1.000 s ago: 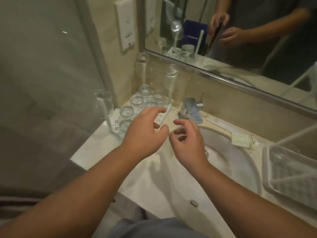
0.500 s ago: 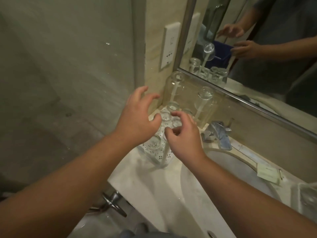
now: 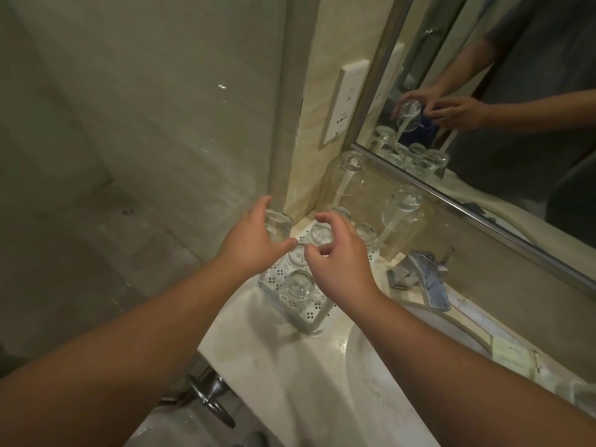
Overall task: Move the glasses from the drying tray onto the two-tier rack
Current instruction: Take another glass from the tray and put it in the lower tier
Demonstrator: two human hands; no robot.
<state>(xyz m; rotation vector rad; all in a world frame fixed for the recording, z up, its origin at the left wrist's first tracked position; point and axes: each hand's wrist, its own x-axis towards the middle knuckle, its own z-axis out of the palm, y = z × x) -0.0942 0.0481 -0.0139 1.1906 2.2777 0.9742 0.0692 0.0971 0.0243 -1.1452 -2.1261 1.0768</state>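
The left hand [image 3: 254, 240] wraps its fingers round an upturned glass [image 3: 278, 225]. The right hand [image 3: 342, 256] hovers beside it, fingers loosely curled, holding nothing. The rack [image 3: 309, 312] is partly hidden under both.

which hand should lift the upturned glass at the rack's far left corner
Left, probably. The left hand already has its thumb and fingers around that glass. The right hand hovers curled and empty over the middle glasses on the rack.

Dim yellowish indoor light, soft shadows on the countertop [image 3: 290, 375], small glints on the glass panel [image 3: 161, 124] at left, wide-angle bending at edges, slight softness throughout
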